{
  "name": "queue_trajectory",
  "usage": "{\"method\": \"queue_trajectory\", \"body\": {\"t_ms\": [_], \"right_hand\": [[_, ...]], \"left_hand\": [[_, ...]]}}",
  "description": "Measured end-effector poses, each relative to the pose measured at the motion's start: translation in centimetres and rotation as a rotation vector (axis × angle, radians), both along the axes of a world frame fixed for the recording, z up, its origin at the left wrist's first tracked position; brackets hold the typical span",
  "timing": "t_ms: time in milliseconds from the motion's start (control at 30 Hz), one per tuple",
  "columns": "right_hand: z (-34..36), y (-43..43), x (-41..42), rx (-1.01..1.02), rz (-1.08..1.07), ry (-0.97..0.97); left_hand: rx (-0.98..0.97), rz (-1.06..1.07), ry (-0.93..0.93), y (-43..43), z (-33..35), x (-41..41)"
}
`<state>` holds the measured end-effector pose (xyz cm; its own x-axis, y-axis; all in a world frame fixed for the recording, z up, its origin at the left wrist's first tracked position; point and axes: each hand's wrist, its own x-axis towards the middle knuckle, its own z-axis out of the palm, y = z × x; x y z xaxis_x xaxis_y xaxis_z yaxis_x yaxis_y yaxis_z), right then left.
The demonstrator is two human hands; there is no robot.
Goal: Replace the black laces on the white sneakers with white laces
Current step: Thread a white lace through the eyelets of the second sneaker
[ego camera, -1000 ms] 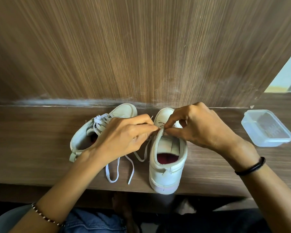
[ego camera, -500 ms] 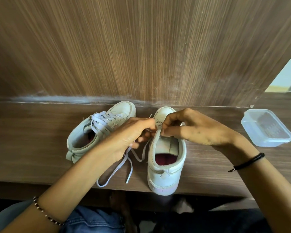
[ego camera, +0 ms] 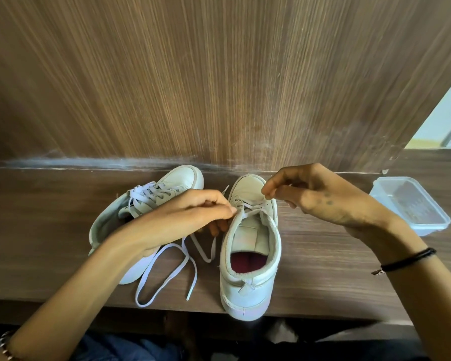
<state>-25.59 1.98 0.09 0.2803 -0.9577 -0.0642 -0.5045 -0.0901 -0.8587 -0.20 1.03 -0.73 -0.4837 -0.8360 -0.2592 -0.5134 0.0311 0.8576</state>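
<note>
I see the half-laced sneaker [ego camera: 250, 290] upright on the table [ego camera: 323, 269], heel at the near edge. My left hand [ego camera: 190, 214] pinches its white lace [ego camera: 250, 205] by the tongue; my right hand [ego camera: 318, 196] pinches another strand (fingers [ego camera: 271, 187] curled) over the toe. The laced sneaker [ego camera: 182, 178] lies beside.

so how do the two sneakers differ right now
The left sneaker is laced nearly to the top; the right sneaker has lace only through the eyelets near its toe. The left sneaker lies tipped on its side; the right sneaker stands upright, heel toward the camera. The left hand and right hand pinch lace at the right sneaker; neither holds the left sneaker. Both are white, with white lace.
</note>
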Motion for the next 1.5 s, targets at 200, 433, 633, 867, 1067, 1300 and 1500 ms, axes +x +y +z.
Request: {"method": "queue_trajectory", "body": {"t_ms": [200,433,633,867,1067,1300,1500], "right_hand": [[0.0,0.3,0.0,0.026,0.080,0.075],[-0.6,0.0,0.4,-0.020,0.108,0.132],[-1.2,-0.5,0.6,-0.116,0.036,0.147],[-1.2,-0.6,0.8,-0.129,0.034,0.188],[-1.0,-0.5,1.3,-0.145,0.027,0.155],[-0.5,-0.4,2.1,-0.136,0.004,0.058],[0.4,-0.2,4.2,-0.019,0.084,-0.234]], "left_hand": [[-0.080,-0.081,0.035,0.1,0.0,0.3],[0.243,0.173,0.141,0.5,-0.4,-0.7],[0.072,0.125,0.010,-0.2,0.1,0.1],[0.034,-0.118,-0.206,-0.7,-0.8,0.7],[-0.040,-0.099,-0.201,-1.2,-0.5,0.9],[0.012,0.078,-0.064,-1.7,0.2,0.7],[-0.122,0.156,0.070,-2.5,1.8,-0.2]]}}
